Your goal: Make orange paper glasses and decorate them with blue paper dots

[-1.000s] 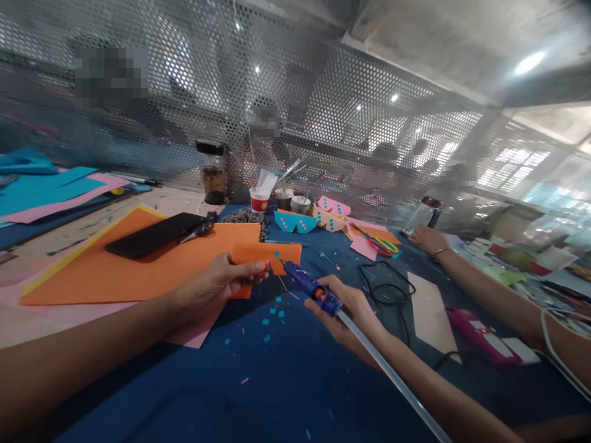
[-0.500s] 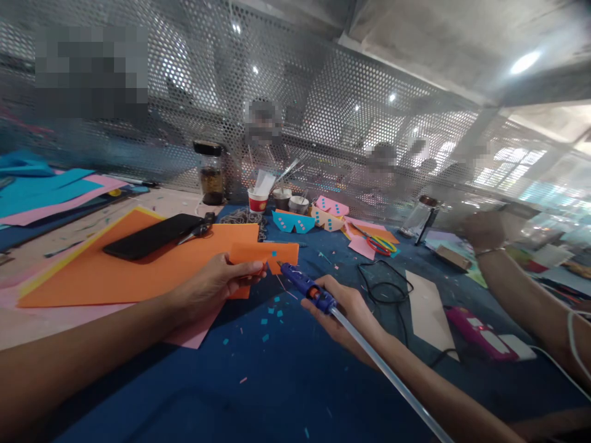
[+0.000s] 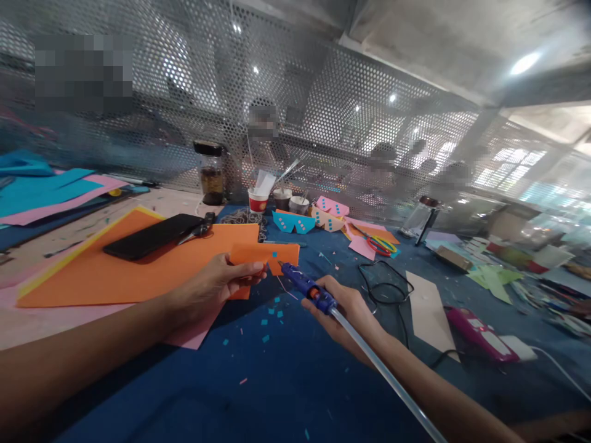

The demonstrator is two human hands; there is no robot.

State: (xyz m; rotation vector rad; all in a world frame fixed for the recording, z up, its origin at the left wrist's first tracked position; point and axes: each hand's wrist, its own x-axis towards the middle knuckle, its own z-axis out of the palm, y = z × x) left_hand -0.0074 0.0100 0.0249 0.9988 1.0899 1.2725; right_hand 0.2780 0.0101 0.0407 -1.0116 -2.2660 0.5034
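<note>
My left hand [image 3: 240, 274] pinches the left end of a folded orange paper piece [image 3: 253, 253] that carries one small blue square [image 3: 274, 254]. My right hand [image 3: 344, 304] is wrapped round a blue glue gun [image 3: 302, 282], its nozzle close to the orange paper's lower edge; I cannot tell whether it touches. A long clear glue stick [image 3: 383, 369] sticks out of the gun's back. Below the hands, several small blue paper squares [image 3: 265, 322] lie scattered on the dark blue table [image 3: 221, 394].
At left, a black phone [image 3: 152, 237] and scissors [image 3: 196, 229] rest on orange sheets [image 3: 92, 277]. Behind stand a jar [image 3: 212, 175], paper cups [image 3: 257, 200] and a blue paper mask [image 3: 293, 222]. To the right are a black cable [image 3: 385, 292], beige card [image 3: 429, 314] and magenta power strip [image 3: 482, 335].
Another person's arm at the right has left the view, uncovering papers there. My hands, the orange paper and the glue gun have barely moved.
</note>
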